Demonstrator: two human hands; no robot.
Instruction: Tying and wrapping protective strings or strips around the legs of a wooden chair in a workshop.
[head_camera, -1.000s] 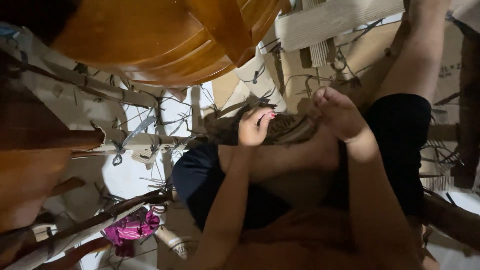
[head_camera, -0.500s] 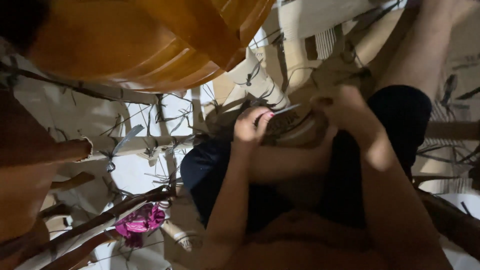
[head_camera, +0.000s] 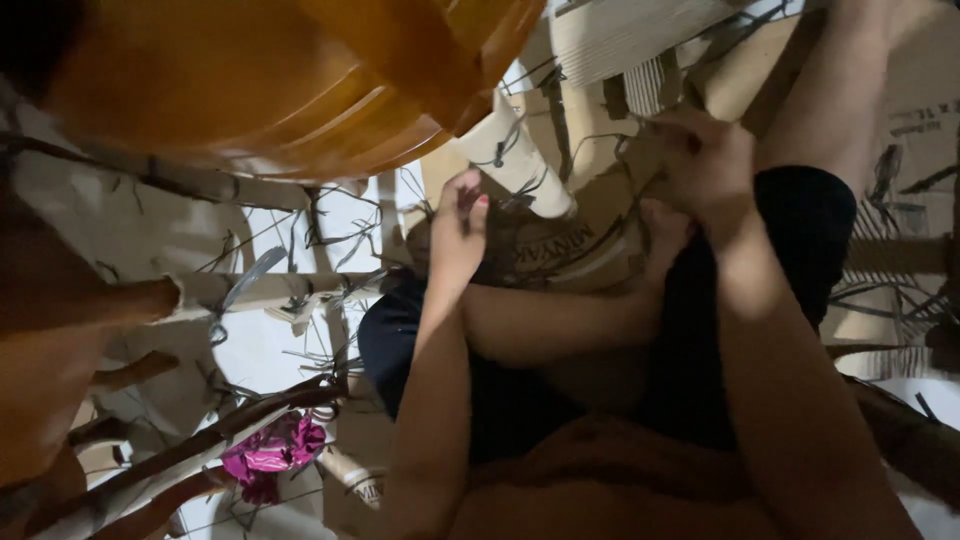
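The left hand (head_camera: 458, 235) pinches a thin dark strand (head_camera: 505, 200) beside a pale cardboard tube (head_camera: 515, 155) — fingers together. The right hand (head_camera: 705, 165) is closed on more strands (head_camera: 610, 140).

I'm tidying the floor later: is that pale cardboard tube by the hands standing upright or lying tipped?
Tipped. The cardboard tube slants across the cardboard sheet, its round end low, just right of the left hand.

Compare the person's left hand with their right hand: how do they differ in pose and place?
The left hand is raised with fingers curled near a pale cardboard tube; the right hand sits higher and further right, closed among thin dark strands. The left hand shows red-painted nails; the right hand's nails are hidden. Both are bare and reach forward over the person's bent legs.
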